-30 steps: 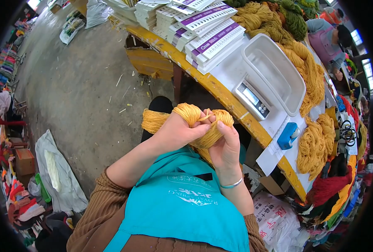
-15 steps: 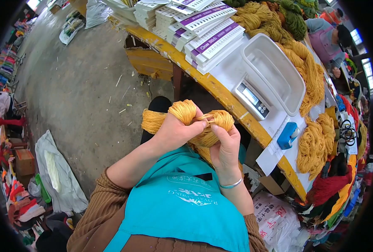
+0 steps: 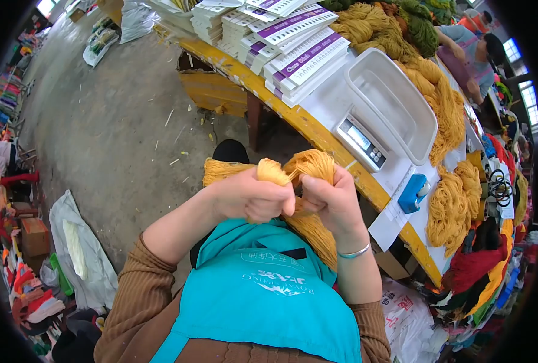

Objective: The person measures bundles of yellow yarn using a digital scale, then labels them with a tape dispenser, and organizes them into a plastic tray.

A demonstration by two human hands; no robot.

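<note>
The person is holding yellow yarn (image 3: 310,164) over the lap, just beyond the teal apron (image 3: 269,302) and beside the table's edge (image 3: 308,128). I'd judge the step in hand is working the narrow strands joining two bunches; thumbs are covering part of that spot, so I can't tell whether they are knotted. The left hand (image 3: 251,193) is curling into a fist, clamping one bunch; the right hand (image 3: 335,196) is pinching the other between thumb and bent fingers. Both elbows are bending, the left forearm slanting inward, the right standing steeper, with the knuckles almost meeting. The next move seems to be calling for a firm, even hold on both sides.
</note>
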